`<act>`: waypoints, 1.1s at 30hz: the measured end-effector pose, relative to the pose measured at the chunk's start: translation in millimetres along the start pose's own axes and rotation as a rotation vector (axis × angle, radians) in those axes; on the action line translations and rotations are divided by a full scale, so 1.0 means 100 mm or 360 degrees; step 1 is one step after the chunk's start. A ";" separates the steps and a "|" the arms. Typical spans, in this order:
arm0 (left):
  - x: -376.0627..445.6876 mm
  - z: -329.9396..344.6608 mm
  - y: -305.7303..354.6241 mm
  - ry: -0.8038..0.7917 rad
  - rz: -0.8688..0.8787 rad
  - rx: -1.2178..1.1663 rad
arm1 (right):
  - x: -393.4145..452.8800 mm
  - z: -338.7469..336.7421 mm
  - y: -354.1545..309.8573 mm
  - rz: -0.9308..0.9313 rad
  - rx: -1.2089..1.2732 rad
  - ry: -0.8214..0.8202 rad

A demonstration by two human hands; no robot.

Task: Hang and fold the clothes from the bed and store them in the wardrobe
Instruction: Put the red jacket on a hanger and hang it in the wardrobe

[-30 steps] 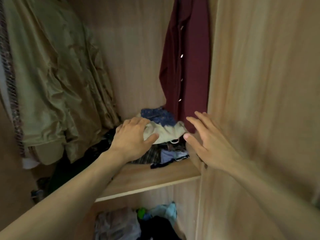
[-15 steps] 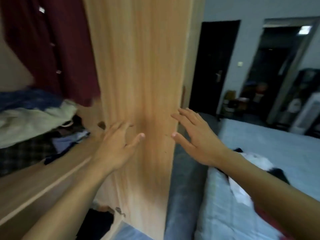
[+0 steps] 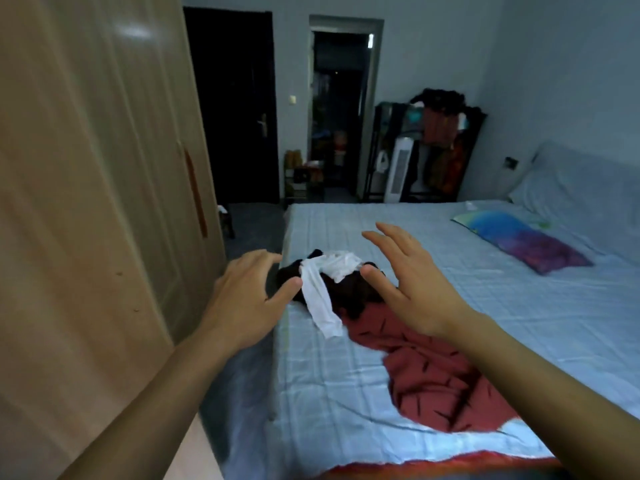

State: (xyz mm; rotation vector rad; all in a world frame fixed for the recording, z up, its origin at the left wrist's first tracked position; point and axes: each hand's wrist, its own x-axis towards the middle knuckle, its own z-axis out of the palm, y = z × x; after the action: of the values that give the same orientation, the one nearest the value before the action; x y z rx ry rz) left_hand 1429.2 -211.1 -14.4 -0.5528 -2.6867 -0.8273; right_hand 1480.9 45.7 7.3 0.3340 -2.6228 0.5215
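Note:
A small pile of clothes lies near the left edge of the bed [image 3: 450, 306]: a white garment [image 3: 325, 289] draped over a black garment [image 3: 353, 296], with a red patterned cloth [image 3: 436, 375] spread out toward me. My left hand [image 3: 249, 299] hovers with fingers apart just left of the pile, over the bed's edge. My right hand [image 3: 408, 285] is spread open just right of the pile, above the red cloth. Neither hand holds anything. The wardrobe door [image 3: 97, 202] fills the left side, its inside hidden.
A blue and purple pillow [image 3: 523, 240] lies at the far right of the bed. Beyond the bed stand a dark rack with clothes [image 3: 440, 140], a white appliance [image 3: 401, 171], a dark door [image 3: 235, 109] and an open doorway [image 3: 339, 109]. A narrow floor strip runs between wardrobe and bed.
My view has swung right, from the wardrobe shelf with its folded clothes to the bed. Both hands left the shelf empty and now hover on either side of the pile on the bed.

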 end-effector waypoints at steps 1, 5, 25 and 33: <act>0.08 0.11 0.11 -0.0022 0.0018 -0.0008 | -0.06 -0.06 0.16 0.0053 0.0006 0.0024; 0.37 0.65 0.56 -0.0139 0.0092 -0.0007 | -0.28 -0.28 0.89 0.0222 0.0040 0.0073; 1.80 3.52 2.81 -0.0638 0.0452 -0.0146 | -1.37 -1.08 4.26 0.0938 0.0117 0.0206; 2.43 4.48 3.24 -0.0684 0.0666 -0.0362 | -1.44 -0.85 4.93 0.1291 -0.0033 0.0185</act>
State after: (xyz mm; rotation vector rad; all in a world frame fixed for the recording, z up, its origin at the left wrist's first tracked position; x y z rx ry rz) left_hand 1287.7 364.7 -127.8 -1.4338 -2.6846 -0.9809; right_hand 1484.2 545.6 -139.8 -0.7790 -2.5594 0.7268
